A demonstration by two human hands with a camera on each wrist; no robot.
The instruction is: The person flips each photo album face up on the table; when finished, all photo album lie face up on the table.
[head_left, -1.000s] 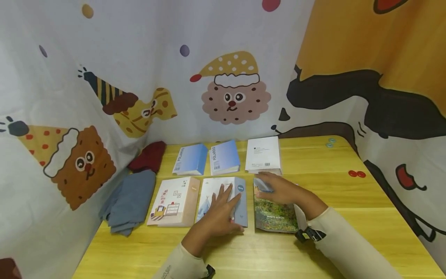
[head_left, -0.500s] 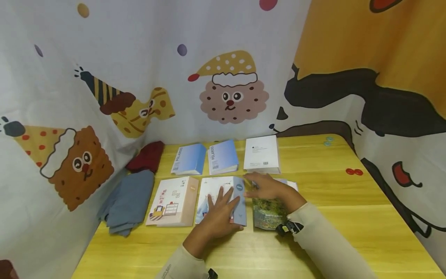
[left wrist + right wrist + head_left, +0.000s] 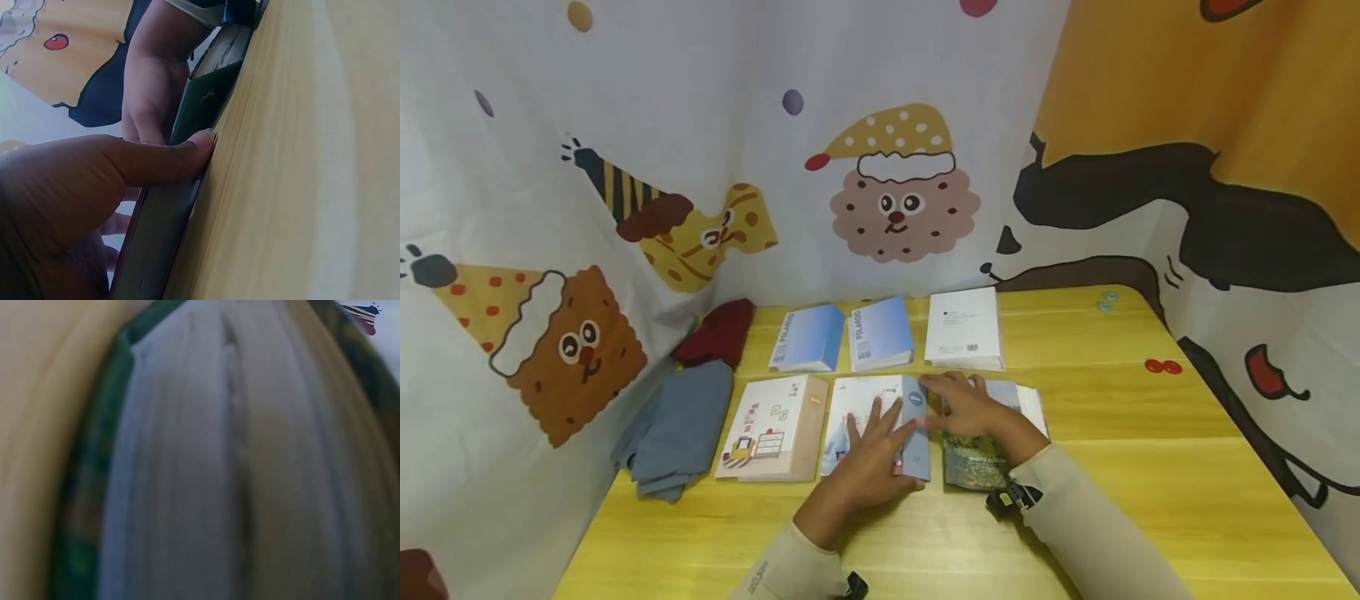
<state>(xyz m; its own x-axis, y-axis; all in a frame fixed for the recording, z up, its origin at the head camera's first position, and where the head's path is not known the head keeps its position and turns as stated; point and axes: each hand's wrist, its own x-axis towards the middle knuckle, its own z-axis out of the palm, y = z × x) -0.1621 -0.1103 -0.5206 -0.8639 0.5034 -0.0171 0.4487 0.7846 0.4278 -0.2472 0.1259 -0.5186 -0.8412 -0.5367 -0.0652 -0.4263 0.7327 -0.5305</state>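
Note:
My left hand [image 3: 874, 457] rests with spread fingers on a white photo album [image 3: 859, 395] with a blue-grey spine. In the left wrist view its thumb [image 3: 169, 159] lies against that album's near edge. My right hand [image 3: 973, 410] reaches over a green landscape-covered photo album [image 3: 972, 465], with its fingertips at the white album's spine. Whether those fingertips press the spine or only touch it, I cannot tell. The right wrist view is filled by the blurred page edges [image 3: 187, 456] of the green album; the right hand is not visible there.
Left of the hands lies a cream album [image 3: 771, 433] with a room drawing. Behind stand two blue albums [image 3: 808, 337] and a white one [image 3: 964, 329]. A folded grey cloth [image 3: 681, 429] and dark red cloth [image 3: 718, 333] lie at the left. Red button-like discs [image 3: 1162, 366] lie right.
My right hand has moved left, from the green album's top edge to the white album's spine. The green album's right-hand pages now show more. The left hand stays in place.

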